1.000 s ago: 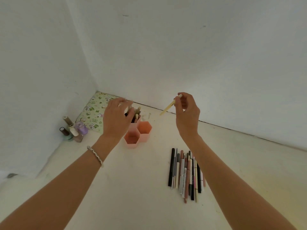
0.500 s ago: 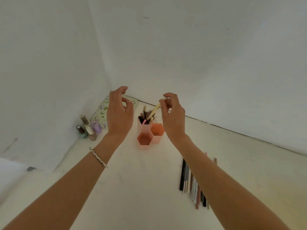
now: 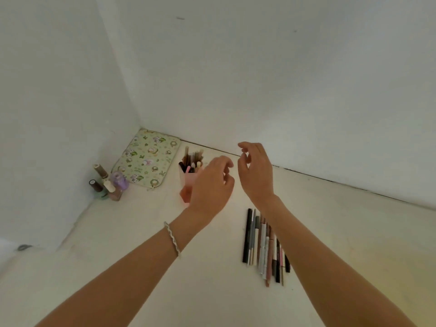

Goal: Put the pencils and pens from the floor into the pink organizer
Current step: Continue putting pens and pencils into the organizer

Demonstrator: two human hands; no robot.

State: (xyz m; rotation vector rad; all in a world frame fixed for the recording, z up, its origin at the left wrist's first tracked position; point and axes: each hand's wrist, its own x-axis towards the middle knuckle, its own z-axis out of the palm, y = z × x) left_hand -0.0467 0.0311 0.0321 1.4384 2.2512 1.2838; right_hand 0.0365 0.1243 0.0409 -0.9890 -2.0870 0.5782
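The pink organizer (image 3: 186, 182) stands on the floor near the corner, its tall back cell full of several pens and pencils (image 3: 192, 159). My left hand (image 3: 212, 185) hovers in front of it, fingers loosely curled and holding nothing, and hides the lower cells. Just right of it, my right hand (image 3: 256, 172) is raised with relaxed fingers, also empty. A row of several pens and pencils (image 3: 263, 244) lies side by side on the floor under my right forearm.
A green patterned pad (image 3: 147, 159) lies in the corner left of the organizer. Several nail polish bottles (image 3: 108, 182) stand by the left wall. White walls meet close behind. A small grey object (image 3: 23, 247) lies at the far left.
My right hand let go of the yellow pencil, which now stands in the organizer's back cell, and drew back to the right. My left hand moved right, in front of the organizer.
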